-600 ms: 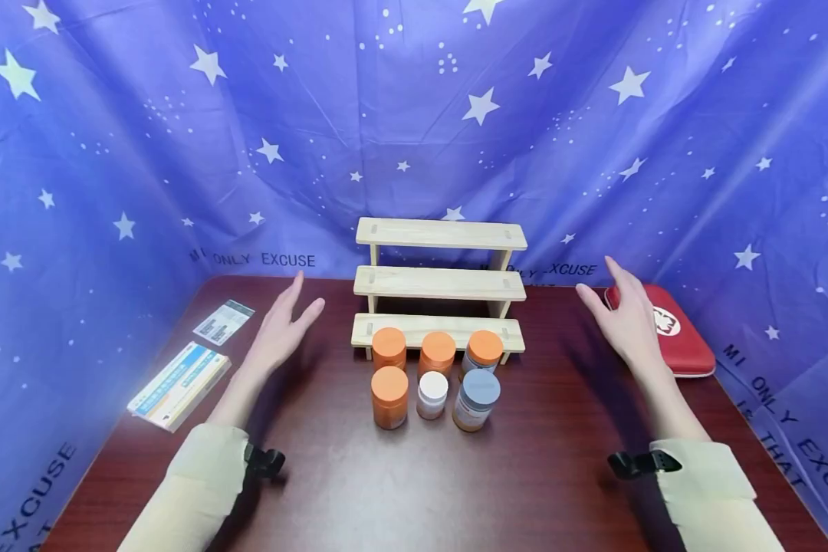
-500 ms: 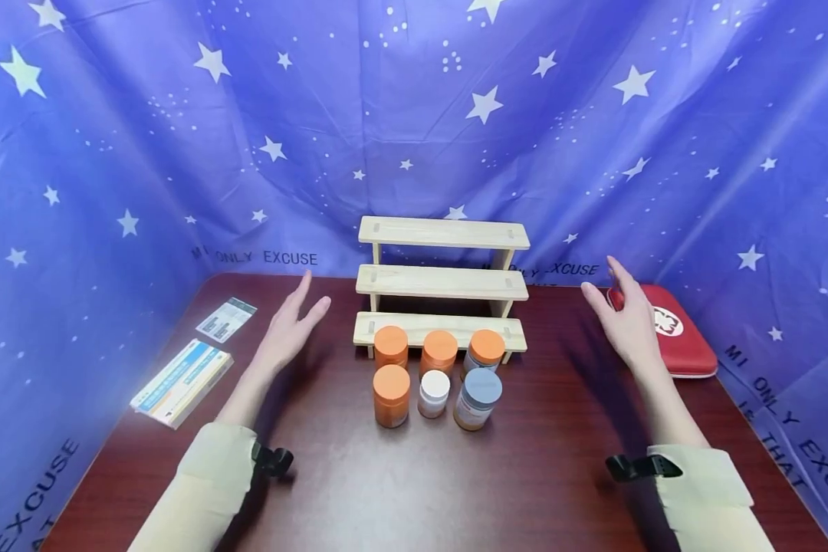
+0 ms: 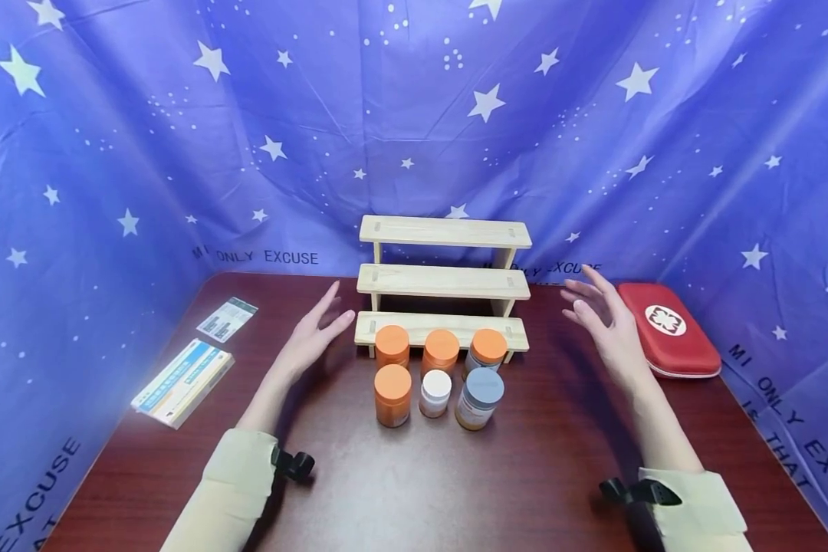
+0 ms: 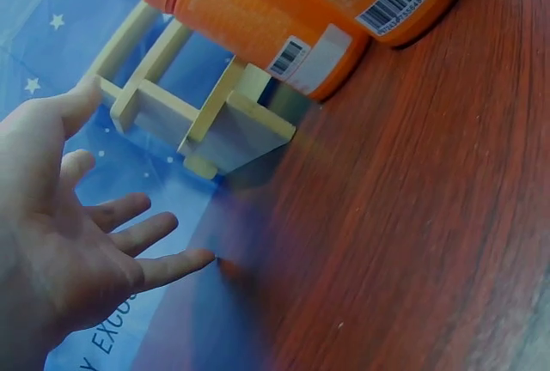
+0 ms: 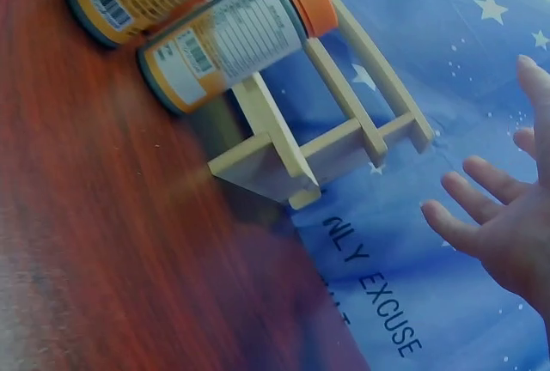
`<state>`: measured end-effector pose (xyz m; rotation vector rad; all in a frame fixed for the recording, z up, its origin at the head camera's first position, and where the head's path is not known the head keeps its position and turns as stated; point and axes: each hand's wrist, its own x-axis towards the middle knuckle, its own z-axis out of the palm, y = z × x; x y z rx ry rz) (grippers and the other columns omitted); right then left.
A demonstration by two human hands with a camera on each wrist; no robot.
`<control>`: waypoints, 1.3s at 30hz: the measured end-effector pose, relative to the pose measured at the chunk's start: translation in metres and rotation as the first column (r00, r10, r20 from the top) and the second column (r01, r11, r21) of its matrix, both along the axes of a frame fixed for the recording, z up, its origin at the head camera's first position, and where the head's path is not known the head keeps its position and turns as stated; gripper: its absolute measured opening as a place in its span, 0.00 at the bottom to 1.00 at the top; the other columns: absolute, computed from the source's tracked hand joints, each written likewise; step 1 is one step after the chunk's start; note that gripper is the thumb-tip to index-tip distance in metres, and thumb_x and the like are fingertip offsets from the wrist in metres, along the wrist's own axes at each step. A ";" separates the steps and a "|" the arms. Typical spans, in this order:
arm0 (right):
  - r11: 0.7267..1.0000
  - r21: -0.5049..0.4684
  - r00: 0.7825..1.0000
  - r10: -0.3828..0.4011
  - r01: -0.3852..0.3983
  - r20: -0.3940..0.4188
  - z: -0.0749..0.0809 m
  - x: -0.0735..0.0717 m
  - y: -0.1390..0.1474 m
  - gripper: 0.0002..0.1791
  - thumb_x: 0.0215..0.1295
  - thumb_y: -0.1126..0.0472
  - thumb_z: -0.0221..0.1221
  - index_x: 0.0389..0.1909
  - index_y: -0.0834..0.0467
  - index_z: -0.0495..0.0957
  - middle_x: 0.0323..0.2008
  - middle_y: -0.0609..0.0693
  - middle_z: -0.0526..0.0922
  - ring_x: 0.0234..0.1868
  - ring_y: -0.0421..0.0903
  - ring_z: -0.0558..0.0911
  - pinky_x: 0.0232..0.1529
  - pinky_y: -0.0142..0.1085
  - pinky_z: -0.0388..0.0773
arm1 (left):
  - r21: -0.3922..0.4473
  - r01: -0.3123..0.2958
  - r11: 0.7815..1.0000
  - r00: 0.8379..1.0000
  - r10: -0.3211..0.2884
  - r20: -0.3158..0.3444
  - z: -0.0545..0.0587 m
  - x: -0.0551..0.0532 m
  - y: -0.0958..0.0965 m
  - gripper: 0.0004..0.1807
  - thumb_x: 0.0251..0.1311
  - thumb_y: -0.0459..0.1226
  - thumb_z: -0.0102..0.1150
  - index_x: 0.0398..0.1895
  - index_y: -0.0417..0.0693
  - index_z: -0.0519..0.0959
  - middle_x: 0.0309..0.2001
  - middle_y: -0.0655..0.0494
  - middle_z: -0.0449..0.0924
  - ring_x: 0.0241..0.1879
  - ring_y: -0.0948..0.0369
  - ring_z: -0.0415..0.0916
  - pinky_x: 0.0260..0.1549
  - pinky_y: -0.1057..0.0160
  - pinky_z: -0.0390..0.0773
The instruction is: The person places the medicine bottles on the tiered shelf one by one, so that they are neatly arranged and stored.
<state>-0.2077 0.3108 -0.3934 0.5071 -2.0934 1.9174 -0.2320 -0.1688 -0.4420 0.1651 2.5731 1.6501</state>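
Note:
A three-step wooden shelf [image 3: 443, 282] stands at the back of the table. Before it are several pill bottles in two rows: an orange bottle [image 3: 392, 399], a small white bottle [image 3: 435, 395] and a grey-lidded bottle [image 3: 479, 400] in front, orange-lidded ones behind. My left hand [image 3: 310, 337], fingers spread and holding nothing, hovers left of the shelf's lowest step. On the other side my right hand [image 3: 610, 330] is held over the table, apart from everything, its fingers loosely extended. The left wrist view shows two orange bottles [image 4: 258, 23] beyond the hand; the right wrist view shows an orange-lidded bottle [image 5: 232, 40].
At the right lies a red zippered case [image 3: 676, 330] with a white emblem. A blue-and-white box [image 3: 182, 382] and a flat printed packet [image 3: 227, 319] lie at the left. A starry blue curtain [image 3: 414, 115] hangs close behind the table.
Both hands have moved inward toward the shelf, the left one rightward and the right one leftward, off the front of the red case. The bottles and shelf have stayed put.

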 end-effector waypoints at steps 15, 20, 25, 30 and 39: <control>0.980 0.072 0.983 0.183 -0.183 0.007 -0.011 0.012 -0.014 0.34 0.75 0.75 0.50 0.80 0.60 0.56 0.66 0.56 0.78 0.65 0.44 0.81 0.60 0.33 0.84 | 0.163 -0.046 0.986 0.999 0.044 0.015 0.002 -0.026 0.021 0.39 0.74 0.58 0.52 0.83 0.71 0.51 0.69 0.39 0.72 0.69 0.44 0.72 0.65 0.39 0.77; 0.971 0.104 0.976 0.214 -0.217 0.032 -0.009 0.017 -0.021 0.33 0.74 0.75 0.51 0.78 0.63 0.59 0.62 0.61 0.79 0.62 0.44 0.83 0.59 0.34 0.85 | 0.212 -0.052 0.976 0.998 0.045 0.041 0.000 -0.030 0.025 0.39 0.73 0.61 0.50 0.83 0.73 0.50 0.69 0.38 0.74 0.67 0.43 0.76 0.67 0.39 0.76; 0.950 0.151 0.962 0.268 -0.274 0.061 -0.013 0.021 -0.028 0.32 0.72 0.77 0.52 0.76 0.66 0.61 0.60 0.66 0.78 0.60 0.47 0.84 0.57 0.36 0.87 | 0.205 -0.069 0.976 0.997 0.064 0.032 -0.002 -0.031 0.026 0.37 0.74 0.63 0.47 0.82 0.74 0.51 0.67 0.40 0.78 0.62 0.44 0.79 0.65 0.41 0.78; 0.917 0.190 0.936 0.339 -0.351 0.094 -0.015 0.022 -0.033 0.30 0.71 0.78 0.53 0.73 0.69 0.62 0.59 0.67 0.78 0.60 0.50 0.84 0.58 0.36 0.86 | 0.181 -0.080 0.980 0.997 0.075 0.035 -0.001 -0.031 0.027 0.37 0.74 0.63 0.47 0.82 0.73 0.52 0.66 0.40 0.79 0.60 0.45 0.80 0.63 0.45 0.81; 0.896 0.272 0.936 0.329 -0.352 0.127 -0.014 0.034 -0.037 0.29 0.68 0.77 0.58 0.70 0.67 0.68 0.58 0.66 0.80 0.58 0.55 0.84 0.57 0.38 0.87 | 0.140 -0.053 0.989 0.999 0.054 0.002 0.003 -0.033 0.033 0.35 0.76 0.61 0.46 0.82 0.72 0.54 0.67 0.38 0.78 0.60 0.42 0.80 0.63 0.45 0.82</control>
